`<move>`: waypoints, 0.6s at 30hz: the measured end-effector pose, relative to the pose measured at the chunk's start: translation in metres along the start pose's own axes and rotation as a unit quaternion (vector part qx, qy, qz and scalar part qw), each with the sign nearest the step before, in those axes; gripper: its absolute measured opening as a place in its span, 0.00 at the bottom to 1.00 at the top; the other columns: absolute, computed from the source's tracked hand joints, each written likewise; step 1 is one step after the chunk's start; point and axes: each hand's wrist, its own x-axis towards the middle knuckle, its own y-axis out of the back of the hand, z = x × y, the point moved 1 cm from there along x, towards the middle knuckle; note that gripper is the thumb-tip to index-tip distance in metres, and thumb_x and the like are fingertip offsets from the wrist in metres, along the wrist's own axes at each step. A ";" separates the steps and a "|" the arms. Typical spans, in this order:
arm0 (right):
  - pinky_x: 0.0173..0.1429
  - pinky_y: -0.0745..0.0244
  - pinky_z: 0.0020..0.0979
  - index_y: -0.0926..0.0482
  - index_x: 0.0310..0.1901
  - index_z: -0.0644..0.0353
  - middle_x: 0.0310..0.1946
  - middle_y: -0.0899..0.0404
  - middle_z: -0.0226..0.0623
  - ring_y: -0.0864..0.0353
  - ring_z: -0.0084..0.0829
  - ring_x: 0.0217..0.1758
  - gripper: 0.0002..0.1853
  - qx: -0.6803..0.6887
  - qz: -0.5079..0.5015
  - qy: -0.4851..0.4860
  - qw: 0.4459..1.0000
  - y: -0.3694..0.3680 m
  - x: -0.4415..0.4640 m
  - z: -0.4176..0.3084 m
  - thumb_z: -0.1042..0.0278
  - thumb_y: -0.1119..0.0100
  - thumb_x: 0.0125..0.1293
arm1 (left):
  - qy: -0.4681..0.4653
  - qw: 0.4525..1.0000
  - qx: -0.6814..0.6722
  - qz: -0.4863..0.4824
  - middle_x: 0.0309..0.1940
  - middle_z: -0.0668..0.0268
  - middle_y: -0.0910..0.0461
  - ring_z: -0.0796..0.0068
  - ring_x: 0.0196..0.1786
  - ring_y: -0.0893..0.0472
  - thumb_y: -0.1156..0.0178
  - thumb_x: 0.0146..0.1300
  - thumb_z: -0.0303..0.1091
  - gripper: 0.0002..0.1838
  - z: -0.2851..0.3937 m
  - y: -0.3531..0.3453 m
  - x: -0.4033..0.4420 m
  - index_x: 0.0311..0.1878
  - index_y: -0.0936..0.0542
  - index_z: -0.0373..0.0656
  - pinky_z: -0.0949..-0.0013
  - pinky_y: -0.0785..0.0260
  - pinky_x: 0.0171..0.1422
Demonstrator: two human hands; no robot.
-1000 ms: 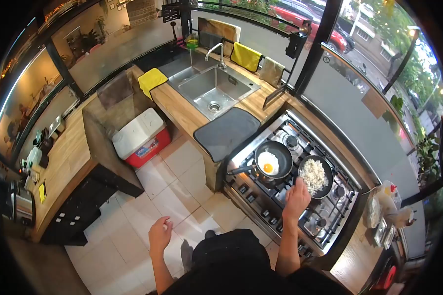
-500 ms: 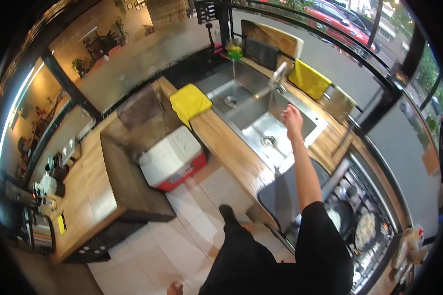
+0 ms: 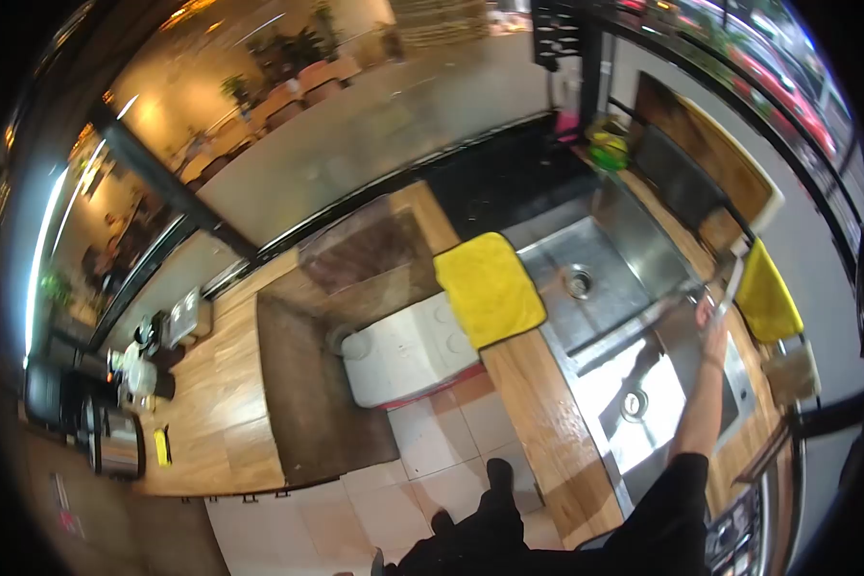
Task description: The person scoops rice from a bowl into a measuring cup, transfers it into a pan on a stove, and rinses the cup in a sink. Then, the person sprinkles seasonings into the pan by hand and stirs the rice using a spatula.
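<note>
My right hand (image 3: 710,331) reaches over the right sink basin to the faucet (image 3: 734,283), fingers closed at its base by the handle. Part of the faucet is hidden behind the fingers. The double steel sink (image 3: 586,360) has a left basin with a drain (image 3: 578,281) and a right basin with another drain (image 3: 634,404); no running water can be made out. Only a sliver of my left hand (image 3: 378,561) shows at the bottom edge, low beside my leg, and its fingers cannot be made out.
A yellow cloth (image 3: 490,288) lies on the wooden counter (image 3: 547,413) left of the sink. Another yellow cloth (image 3: 770,293) hangs on the rail behind the faucet, near cutting boards (image 3: 739,163). A cooler (image 3: 408,350) stands on the floor. Part of the stove (image 3: 739,533) shows lower right.
My right hand has moved from above the right basin to the faucet. The view has swung left and nearer the sink, so the pans on the stove are out of sight.
</note>
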 end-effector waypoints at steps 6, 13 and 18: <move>0.61 0.28 0.34 0.29 0.60 0.64 0.56 0.25 0.42 0.25 0.38 0.57 0.19 0.347 0.027 -0.138 0.927 0.011 -0.017 0.124 0.70 0.49 0.69 | 0.051 0.998 -0.043 0.018 0.37 0.58 0.16 0.66 0.33 0.15 0.41 0.65 0.41 0.18 0.033 -0.009 0.023 0.53 0.22 0.41 0.66 0.25 0.27; 0.28 0.39 0.25 0.25 0.35 0.56 0.21 0.38 0.22 0.41 0.19 0.23 0.10 0.280 0.135 -0.153 0.938 -0.054 -0.115 -0.023 0.59 0.44 0.70 | 0.101 0.990 -0.015 0.092 0.41 0.57 0.18 0.62 0.38 0.17 0.44 0.65 0.42 0.19 0.046 -0.014 0.023 0.54 0.23 0.42 0.58 0.24 0.39; 0.32 0.38 0.22 0.27 0.41 0.56 0.24 0.34 0.22 0.36 0.18 0.26 0.10 0.198 -0.007 -0.111 0.974 -0.027 -0.109 -0.012 0.59 0.45 0.70 | 0.106 0.989 -0.045 0.098 0.42 0.59 0.18 0.64 0.38 0.17 0.44 0.65 0.42 0.18 0.034 -0.028 0.024 0.54 0.23 0.43 0.58 0.25 0.41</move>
